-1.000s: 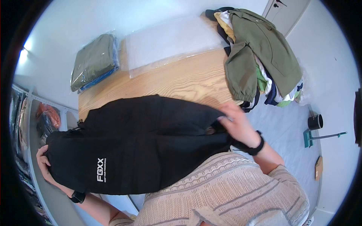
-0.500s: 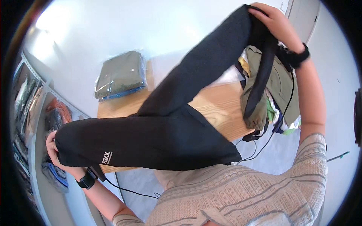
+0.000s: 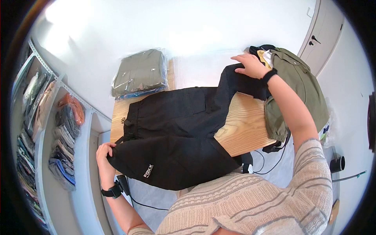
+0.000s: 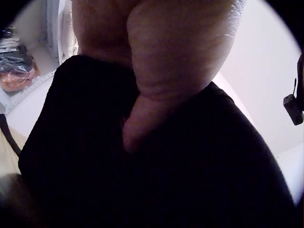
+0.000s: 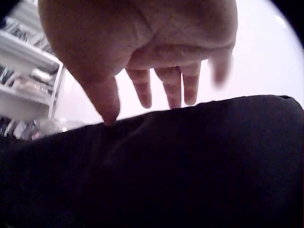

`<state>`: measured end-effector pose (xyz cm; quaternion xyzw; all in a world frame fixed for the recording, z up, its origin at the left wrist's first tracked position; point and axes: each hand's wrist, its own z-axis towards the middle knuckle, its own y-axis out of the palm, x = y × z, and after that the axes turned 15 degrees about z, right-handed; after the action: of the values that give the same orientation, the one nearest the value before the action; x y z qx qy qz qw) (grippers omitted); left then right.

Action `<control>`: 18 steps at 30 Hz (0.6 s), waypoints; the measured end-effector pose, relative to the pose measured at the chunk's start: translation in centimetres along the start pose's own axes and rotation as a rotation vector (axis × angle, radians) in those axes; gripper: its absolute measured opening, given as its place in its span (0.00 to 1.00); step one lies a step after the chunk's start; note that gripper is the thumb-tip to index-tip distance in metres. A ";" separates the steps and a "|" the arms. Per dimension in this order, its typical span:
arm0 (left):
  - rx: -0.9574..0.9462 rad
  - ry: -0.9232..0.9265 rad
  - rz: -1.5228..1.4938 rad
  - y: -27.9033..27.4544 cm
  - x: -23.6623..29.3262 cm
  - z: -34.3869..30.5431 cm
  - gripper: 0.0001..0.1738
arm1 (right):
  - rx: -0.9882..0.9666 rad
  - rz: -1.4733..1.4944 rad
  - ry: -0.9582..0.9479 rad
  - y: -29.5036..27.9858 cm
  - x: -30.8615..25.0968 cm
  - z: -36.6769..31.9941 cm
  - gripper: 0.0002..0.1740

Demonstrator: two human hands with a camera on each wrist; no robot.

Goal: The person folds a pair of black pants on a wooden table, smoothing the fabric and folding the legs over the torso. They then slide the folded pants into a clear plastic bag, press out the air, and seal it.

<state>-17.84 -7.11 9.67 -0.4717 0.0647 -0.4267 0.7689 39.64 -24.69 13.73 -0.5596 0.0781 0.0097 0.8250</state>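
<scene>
Left hand grips the left edge of a pair of black trousers, thumb laid over the cloth, as the left wrist view confirms. Right hand is spread over the far leg, fingers extended and apart; in the right wrist view its thumb tip meets the upper edge of the cloth, while contact by the other fingertips cannot be determined. Each wrist carries a dark band. The trousers lie across the wooden table, waistband to the left, far leg bent up to the right; the near portion, marked with white lettering, extends over the front edge towards the person's body. Behind the waistband sits a bagged olive garment, with something blue beneath it. Clear plastic lies at the rear of the table. At the right end is a clothes pile, olive on top. Shelving with packaged clothing stands at left; a door is visible at upper right.
</scene>
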 end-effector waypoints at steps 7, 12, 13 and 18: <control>-0.050 -0.081 -0.072 1.9 -1.5 -1.0 0.10 | 0.314 0.261 0.646 -3.7 2.6 -7.2 0.21; -0.090 -0.269 -0.178 5.0 -3.3 -1.3 0.10 | 0.191 0.351 0.977 -1.7 6.5 -13.2 0.21; -0.117 -0.381 -0.286 5.9 -3.5 -1.3 0.12 | 0.162 0.543 1.084 -1.4 6.1 -13.8 0.20; -0.126 -0.683 -0.780 9.3 -3.7 -1.9 0.16 | 0.316 0.721 1.164 1.8 8.9 -15.0 0.24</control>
<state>-15.58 -3.98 0.31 -0.6184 -0.3448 -0.4986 0.5001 46.49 -38.54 5.43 -0.2864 0.6881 -0.0299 0.6660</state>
